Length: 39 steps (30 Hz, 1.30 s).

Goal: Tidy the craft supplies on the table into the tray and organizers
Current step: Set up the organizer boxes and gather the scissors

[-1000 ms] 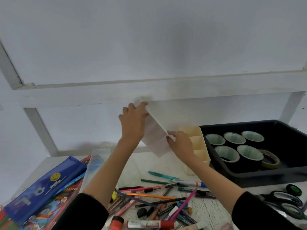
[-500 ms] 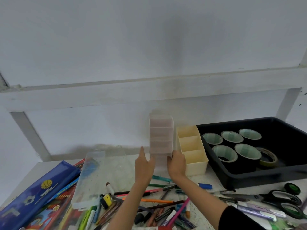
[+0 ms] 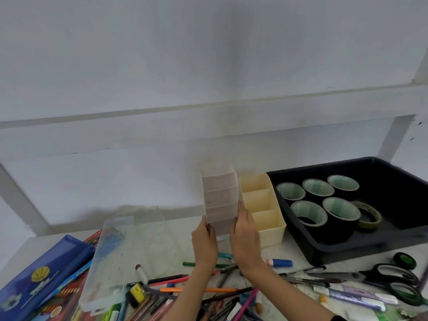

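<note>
A pale pink divided organizer (image 3: pixel 219 195) stands on the table against the wall, right beside a cream divided organizer (image 3: pixel 261 202). My left hand (image 3: pixel 205 242) holds its near left side and my right hand (image 3: pixel 243 235) holds its near right side. A black tray (image 3: pixel 393 237) at the right holds several tape rolls (image 3: pixel 310 212). Pens, pencils and markers (image 3: pixel 196 290) lie scattered across the near table.
A clear plastic box (image 3: pixel 108 262) and a blue pencil case (image 3: pixel 39 274) lie at the left. Black scissors (image 3: pixel 393 279) and a small green tape roll (image 3: pixel 404 260) sit at the right front. A white wall rises directly behind the organizers.
The pink organizer was held tilted up in the air a second ago; both hands have brought it down to stand beside the cream organizer and slid to its near end.
</note>
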### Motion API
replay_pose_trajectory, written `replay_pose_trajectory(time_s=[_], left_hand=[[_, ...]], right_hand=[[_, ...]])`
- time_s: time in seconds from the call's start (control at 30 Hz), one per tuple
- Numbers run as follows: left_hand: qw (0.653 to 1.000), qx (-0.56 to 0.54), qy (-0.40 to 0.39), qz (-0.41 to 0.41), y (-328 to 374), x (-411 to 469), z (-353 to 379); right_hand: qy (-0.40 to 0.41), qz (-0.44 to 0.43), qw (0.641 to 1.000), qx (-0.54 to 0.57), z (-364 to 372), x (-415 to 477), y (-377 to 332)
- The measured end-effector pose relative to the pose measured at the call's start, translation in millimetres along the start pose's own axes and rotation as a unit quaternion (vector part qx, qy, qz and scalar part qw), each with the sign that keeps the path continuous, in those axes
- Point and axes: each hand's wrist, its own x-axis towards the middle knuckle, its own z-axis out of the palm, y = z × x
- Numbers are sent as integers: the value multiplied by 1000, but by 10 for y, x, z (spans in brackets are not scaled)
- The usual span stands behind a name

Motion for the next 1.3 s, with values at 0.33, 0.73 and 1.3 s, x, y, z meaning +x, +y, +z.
replay_pose_trajectory(time_s=[0.33, 0.73, 1.3], left_hand=[[999, 32, -39, -1, 2, 58, 173], [991, 65, -113, 13, -86, 163, 130], [985, 15, -101, -139, 96, -272, -173]], right_hand=[[-150, 55, 967, -200, -330, 513, 292], [-278, -50, 953, -105, -459, 629, 644], [-78, -165, 979, -92, -862, 260, 387]])
